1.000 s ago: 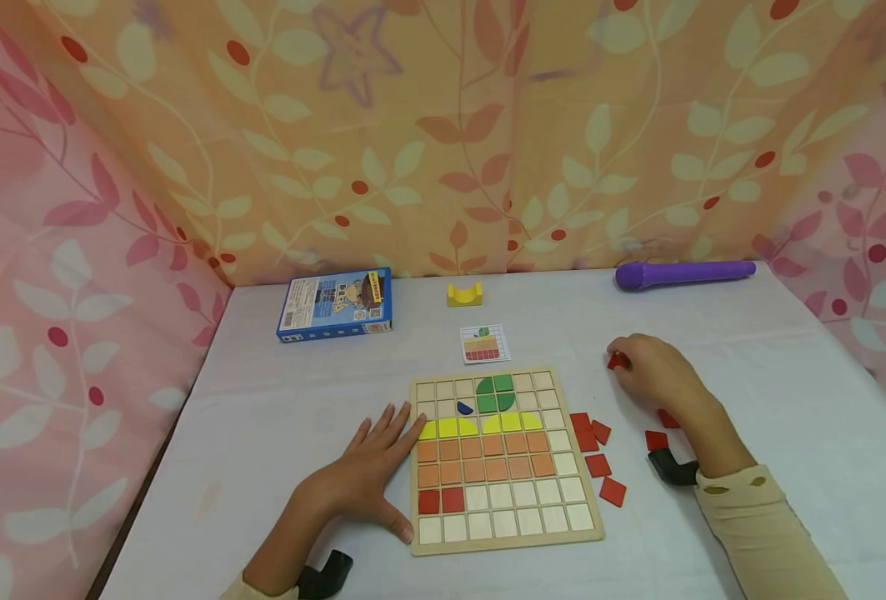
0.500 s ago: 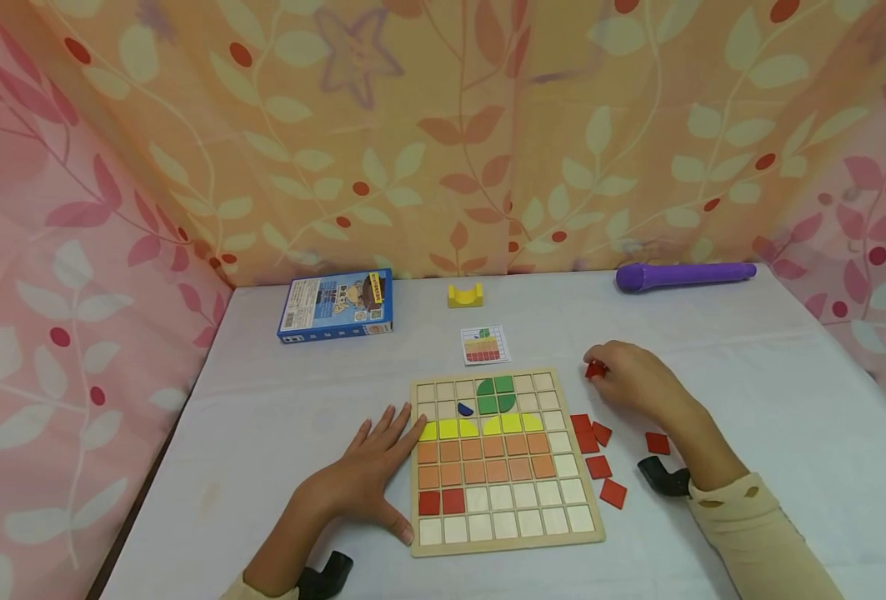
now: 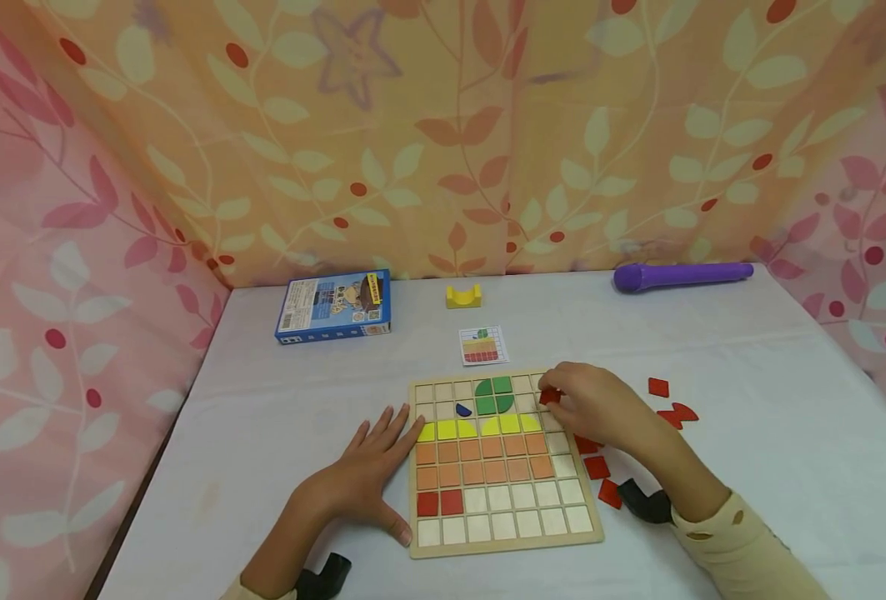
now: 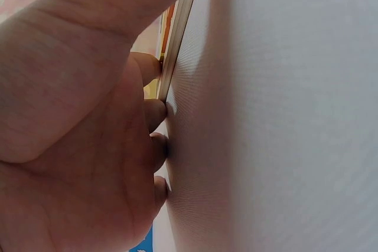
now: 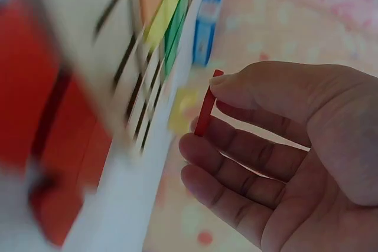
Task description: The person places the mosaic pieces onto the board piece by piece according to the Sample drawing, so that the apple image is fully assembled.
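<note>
My right hand (image 3: 596,404) pinches a red tile (image 5: 208,105) between thumb and fingers, over the upper right corner of a wooden grid board (image 3: 506,550). My left hand (image 3: 360,479) lies spread at the board's left edge, with thumb and index fingertip right at the rim. Set in the grid are green tiles (image 3: 494,395), a small blue piece (image 3: 463,410), a row of yellow tiles (image 3: 448,429), two rows of orange tiles (image 3: 470,451) and two red tiles (image 3: 439,503) at the left of a lower row. Other cells show bare wood.
Several loose red tiles (image 3: 596,467) lie right of the board, partly under the right wrist, with more red pieces (image 3: 658,387) farther right. Behind the board are a picture card (image 3: 483,345), a yellow stand (image 3: 463,297), a blue box (image 3: 333,306) and a purple microphone-shaped object (image 3: 683,276).
My right hand has moved left with the red tile, from the tablecloth to over the board's upper right corner. More red pieces show where the forearm was. My left hand has stayed put.
</note>
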Available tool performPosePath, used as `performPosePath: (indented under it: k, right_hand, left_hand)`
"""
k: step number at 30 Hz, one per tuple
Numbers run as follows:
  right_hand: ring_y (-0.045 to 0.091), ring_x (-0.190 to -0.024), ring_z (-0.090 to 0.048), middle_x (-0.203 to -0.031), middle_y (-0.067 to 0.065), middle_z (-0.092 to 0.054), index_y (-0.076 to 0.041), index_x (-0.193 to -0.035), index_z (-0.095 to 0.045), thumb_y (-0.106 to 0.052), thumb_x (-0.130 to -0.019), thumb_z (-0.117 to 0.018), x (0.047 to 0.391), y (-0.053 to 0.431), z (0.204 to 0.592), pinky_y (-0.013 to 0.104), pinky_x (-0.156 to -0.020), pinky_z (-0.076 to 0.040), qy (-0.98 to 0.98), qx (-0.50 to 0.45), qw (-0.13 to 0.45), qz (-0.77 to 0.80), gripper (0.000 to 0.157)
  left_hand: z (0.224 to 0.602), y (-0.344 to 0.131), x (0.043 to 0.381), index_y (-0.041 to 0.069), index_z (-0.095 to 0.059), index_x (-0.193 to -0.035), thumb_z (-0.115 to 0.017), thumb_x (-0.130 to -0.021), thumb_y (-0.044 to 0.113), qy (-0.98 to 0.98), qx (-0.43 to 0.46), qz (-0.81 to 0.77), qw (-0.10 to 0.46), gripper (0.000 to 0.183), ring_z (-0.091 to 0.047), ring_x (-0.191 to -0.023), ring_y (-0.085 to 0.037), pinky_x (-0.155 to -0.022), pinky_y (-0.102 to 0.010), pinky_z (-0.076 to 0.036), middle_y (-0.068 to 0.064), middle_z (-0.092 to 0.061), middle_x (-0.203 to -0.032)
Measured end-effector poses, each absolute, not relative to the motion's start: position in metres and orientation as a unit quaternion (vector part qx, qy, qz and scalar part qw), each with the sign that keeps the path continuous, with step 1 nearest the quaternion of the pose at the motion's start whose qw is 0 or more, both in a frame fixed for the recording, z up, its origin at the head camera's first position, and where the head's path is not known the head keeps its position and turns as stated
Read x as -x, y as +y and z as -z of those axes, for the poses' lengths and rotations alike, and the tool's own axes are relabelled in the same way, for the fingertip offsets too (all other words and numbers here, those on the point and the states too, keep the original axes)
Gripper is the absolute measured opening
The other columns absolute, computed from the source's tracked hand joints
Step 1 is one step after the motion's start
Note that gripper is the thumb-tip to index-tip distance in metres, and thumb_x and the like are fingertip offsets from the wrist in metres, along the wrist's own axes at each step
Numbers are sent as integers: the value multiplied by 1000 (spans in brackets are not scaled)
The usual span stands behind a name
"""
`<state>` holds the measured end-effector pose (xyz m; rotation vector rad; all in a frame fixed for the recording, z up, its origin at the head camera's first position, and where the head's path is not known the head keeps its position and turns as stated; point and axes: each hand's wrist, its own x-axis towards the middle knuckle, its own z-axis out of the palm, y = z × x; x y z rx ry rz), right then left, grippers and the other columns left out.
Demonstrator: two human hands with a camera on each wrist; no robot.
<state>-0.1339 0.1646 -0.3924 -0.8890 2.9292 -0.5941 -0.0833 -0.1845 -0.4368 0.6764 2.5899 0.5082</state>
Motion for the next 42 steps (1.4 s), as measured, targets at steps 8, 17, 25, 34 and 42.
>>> performPosePath:
  k: [8,17,25,34,42]
  right_hand:
    - [10,-78,-59,-87,-4,-66,-9,-96,-73,-8,-81,-80,99,124,397,25,-71,-55,889,413,-35,193,16]
    - [7,-76,-53,-85,-8,-61,-15,-97,-73,-17,-87,-78,63,89,410,16,-66,-47,868,476,-10,144,11]
    - [4,-73,-49,-80,-11,-55,-17,-89,-72,-14,-85,-81,61,83,419,13,-63,-43,867,473,13,159,10]
    - [4,-72,-54,-83,-11,-63,-17,-86,-74,-12,-83,-82,60,77,423,13,-64,-45,856,490,-32,162,9]
    - [1,-74,-54,-85,-10,-61,-18,-92,-75,-10,-86,-79,58,80,422,13,-69,-47,850,502,-13,159,11]
  left_hand:
    - [437,-185,83,18,-20,-162,-90,-49,67,928,-245,-188,207,142,4,-152,-33,-119,-57,-1,-8,-4,-168]
    - [436,-186,85,19,-19,-162,-89,-50,68,926,-248,-192,210,141,5,-152,-33,-119,-57,-1,-8,-3,-168]
    - [440,-187,84,21,-18,-162,-88,-49,70,927,-246,-190,211,142,5,-152,-32,-119,-57,-1,-7,-3,-168]
    - [436,-186,84,20,-19,-162,-89,-50,68,927,-246,-189,212,140,5,-152,-32,-119,-57,-1,-8,-3,-168]
    - [435,-186,84,20,-19,-162,-89,-51,68,925,-246,-195,214,140,5,-152,-33,-118,-58,-1,-9,-4,-168]
